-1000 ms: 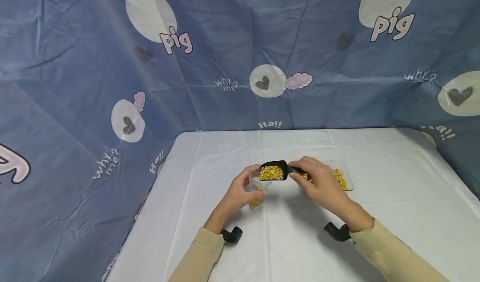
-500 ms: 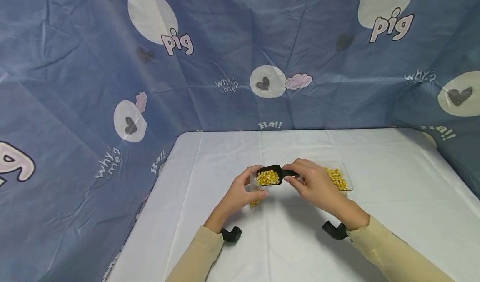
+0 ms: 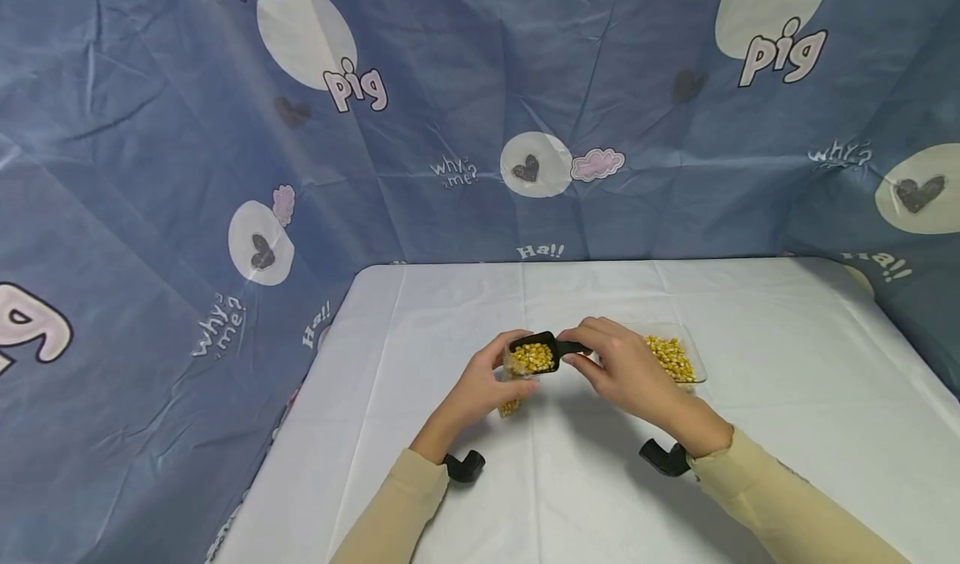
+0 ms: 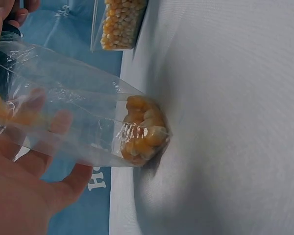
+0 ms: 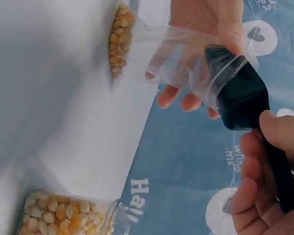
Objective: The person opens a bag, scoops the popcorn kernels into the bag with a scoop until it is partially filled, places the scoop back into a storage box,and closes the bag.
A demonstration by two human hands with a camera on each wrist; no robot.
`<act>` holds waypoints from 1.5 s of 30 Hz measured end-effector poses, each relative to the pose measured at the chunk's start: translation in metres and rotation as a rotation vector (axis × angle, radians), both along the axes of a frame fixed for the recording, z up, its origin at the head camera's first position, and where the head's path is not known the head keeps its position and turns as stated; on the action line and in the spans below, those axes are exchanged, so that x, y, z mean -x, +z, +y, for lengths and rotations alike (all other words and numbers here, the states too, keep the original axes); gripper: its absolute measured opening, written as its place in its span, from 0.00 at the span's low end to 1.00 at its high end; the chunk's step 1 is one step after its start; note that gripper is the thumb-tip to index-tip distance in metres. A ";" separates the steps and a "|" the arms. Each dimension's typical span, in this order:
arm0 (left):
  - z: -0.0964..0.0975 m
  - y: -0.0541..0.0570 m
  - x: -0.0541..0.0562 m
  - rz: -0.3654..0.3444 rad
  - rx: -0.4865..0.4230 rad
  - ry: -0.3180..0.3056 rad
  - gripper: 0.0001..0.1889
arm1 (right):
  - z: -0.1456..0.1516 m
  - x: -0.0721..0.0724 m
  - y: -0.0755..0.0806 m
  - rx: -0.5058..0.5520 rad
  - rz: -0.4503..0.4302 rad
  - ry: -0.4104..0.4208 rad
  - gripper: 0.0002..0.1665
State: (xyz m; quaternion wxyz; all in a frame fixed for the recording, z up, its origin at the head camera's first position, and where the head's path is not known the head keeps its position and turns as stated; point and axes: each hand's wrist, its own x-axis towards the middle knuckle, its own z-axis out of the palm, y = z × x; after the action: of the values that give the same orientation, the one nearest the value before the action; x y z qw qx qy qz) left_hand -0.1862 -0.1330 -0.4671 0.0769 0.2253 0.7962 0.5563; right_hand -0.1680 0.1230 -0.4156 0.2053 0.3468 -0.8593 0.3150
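My left hand (image 3: 480, 387) holds a clear plastic bag (image 4: 88, 112) near its mouth, with fingers curled around it. Yellow corn kernels (image 4: 144, 129) fill the bag's bottom, which hangs down at the white tabletop. In my right hand (image 3: 633, 372) is the handle of a black scoop (image 5: 245, 95), gripped between thumb and fingers. The scoop's front end lies inside the bag's mouth, tilted down towards it. More kernels (image 3: 531, 356) sit in the scoop, and some show inside the upper bag in the left wrist view.
A clear rectangular container (image 3: 702, 366) with corn kernels stands on the white tablecloth (image 3: 585, 497), behind and partly hidden by my right hand. A blue printed curtain (image 3: 450, 72) closes off the back and left of the table. Each wrist carries a black mount (image 3: 467, 467).
My right hand has moved left and slightly down, bringing the loaded scoop into the bag's mouth and tilting it. The left hand with the bag stays almost in place.
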 end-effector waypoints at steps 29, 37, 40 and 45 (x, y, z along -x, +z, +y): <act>0.002 0.002 -0.001 -0.011 -0.023 0.016 0.38 | -0.009 0.001 0.004 0.015 0.023 0.019 0.14; 0.003 0.005 -0.002 0.001 -0.040 0.015 0.38 | -0.010 0.002 0.005 0.025 0.086 0.036 0.15; 0.003 0.006 -0.002 0.010 -0.047 0.016 0.37 | -0.011 0.002 0.006 0.021 0.114 0.045 0.16; 0.003 0.007 -0.003 0.020 -0.041 0.031 0.36 | -0.013 0.001 0.006 0.009 0.138 0.059 0.19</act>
State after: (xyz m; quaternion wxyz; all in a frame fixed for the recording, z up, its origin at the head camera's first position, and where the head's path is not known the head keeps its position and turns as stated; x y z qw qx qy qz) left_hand -0.1827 -0.1296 -0.4601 0.0556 0.2201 0.7886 0.5715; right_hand -0.1688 0.1101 -0.4098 0.2561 0.3918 -0.8312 0.3000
